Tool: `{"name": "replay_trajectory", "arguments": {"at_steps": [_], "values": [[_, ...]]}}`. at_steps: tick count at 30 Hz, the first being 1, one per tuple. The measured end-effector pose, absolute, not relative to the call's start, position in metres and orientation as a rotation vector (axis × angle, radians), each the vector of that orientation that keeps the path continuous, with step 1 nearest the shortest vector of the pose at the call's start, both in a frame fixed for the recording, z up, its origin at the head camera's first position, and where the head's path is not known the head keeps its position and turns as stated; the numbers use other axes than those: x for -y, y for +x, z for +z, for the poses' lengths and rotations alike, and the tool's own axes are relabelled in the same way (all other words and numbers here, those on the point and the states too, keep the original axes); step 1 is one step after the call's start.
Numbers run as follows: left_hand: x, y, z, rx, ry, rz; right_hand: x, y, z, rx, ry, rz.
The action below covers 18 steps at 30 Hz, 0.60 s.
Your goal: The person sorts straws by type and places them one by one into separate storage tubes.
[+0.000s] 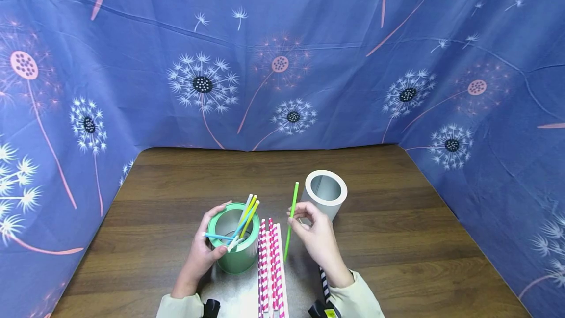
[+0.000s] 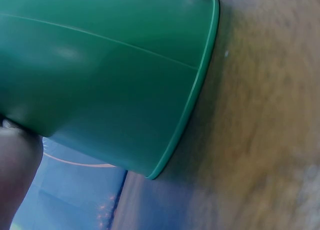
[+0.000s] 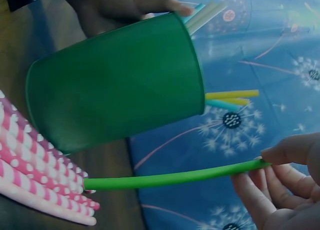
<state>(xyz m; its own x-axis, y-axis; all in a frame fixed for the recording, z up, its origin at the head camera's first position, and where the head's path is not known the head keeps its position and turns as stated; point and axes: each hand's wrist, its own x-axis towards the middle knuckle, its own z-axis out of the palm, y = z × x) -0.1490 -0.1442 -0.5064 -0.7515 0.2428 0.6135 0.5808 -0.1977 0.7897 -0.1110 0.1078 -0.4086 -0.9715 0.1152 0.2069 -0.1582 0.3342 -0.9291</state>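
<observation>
My left hand (image 1: pixel 197 249) grips the green can (image 1: pixel 236 262) round its side, with the thumb at the rim. Several plastic straws in yellow, blue and white lean inside it; one yellow straw (image 1: pixel 250 219) rises above the rim. To the right, my right hand (image 1: pixel 317 233) pinches a bright green straw (image 1: pixel 295 195) between thumb and fingers. That straw stands nearly upright in the head view, apart from the can. In the right wrist view the green straw (image 3: pixel 175 178) appears slightly bent. Only the green can's side (image 2: pixel 115 84) shows in the left wrist view, with a blurred finger.
Pink-and-white patterned paper straws (image 1: pixel 274 274) lie side by side between the hands. A white can (image 1: pixel 326 173) stands behind my right hand. Beside the right wrist lies a black-and-white striped straw (image 1: pixel 324 281). Blue dandelion-print cloth (image 1: pixel 247 112) encloses the wooden table (image 1: pixel 419 259).
</observation>
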Motion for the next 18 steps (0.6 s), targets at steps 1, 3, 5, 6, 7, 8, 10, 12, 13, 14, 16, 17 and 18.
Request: {"name": "replay_trajectory", "arguments": {"at_steps": [1, 3, 5, 6, 7, 8, 10, 12, 13, 14, 16, 17, 18], "values": [[0.144, -0.149, -0.506, 1.810, -0.972, -2.041, -0.107, -0.110, -0.407, 2.335, 0.055, 1.707], [0.144, -0.149, -0.506, 1.801, -0.980, -2.034, -0.106, -0.107, -0.402, 2.285, 0.100, 1.718], [0.144, -0.149, -0.506, 1.790, -0.987, -2.030, -0.105, -0.105, -0.399, 2.234, 0.155, 1.711], [0.144, -0.149, -0.506, 1.791, -0.987, -2.028, -0.104, -0.104, -0.398, 2.209, 0.189, 1.704], [0.144, -0.149, -0.506, 1.793, -0.986, -2.028, -0.103, -0.103, -0.396, 2.186, 0.222, 1.690], [0.144, -0.149, -0.506, 1.795, -0.986, -2.028, -0.103, -0.102, -0.395, 2.160, 0.262, 1.671], [0.144, -0.150, -0.506, 1.794, -0.988, -2.029, -0.102, -0.100, -0.393, 2.106, 0.348, 1.627], [0.144, -0.150, -0.507, 1.792, -0.990, -2.027, -0.101, -0.098, -0.391, 2.041, 0.442, 1.590], [0.144, -0.150, -0.507, 1.789, -0.991, -2.026, -0.100, -0.097, -0.389, 2.007, 0.483, 1.579], [0.144, -0.150, -0.507, 1.785, -0.993, -2.025, -0.100, -0.096, -0.388, 1.980, 0.514, 1.572], [0.144, -0.150, -0.507, 1.783, -0.993, -2.022, -0.099, -0.095, -0.385, 1.931, 0.562, 1.563], [0.144, -0.150, -0.507, 1.784, -0.991, -2.021, -0.099, -0.094, -0.383, 1.910, 0.582, 1.565], [0.144, -0.150, -0.507, 1.787, -0.989, -2.020, -0.098, -0.093, -0.382, 1.892, 0.597, 1.567]]}}
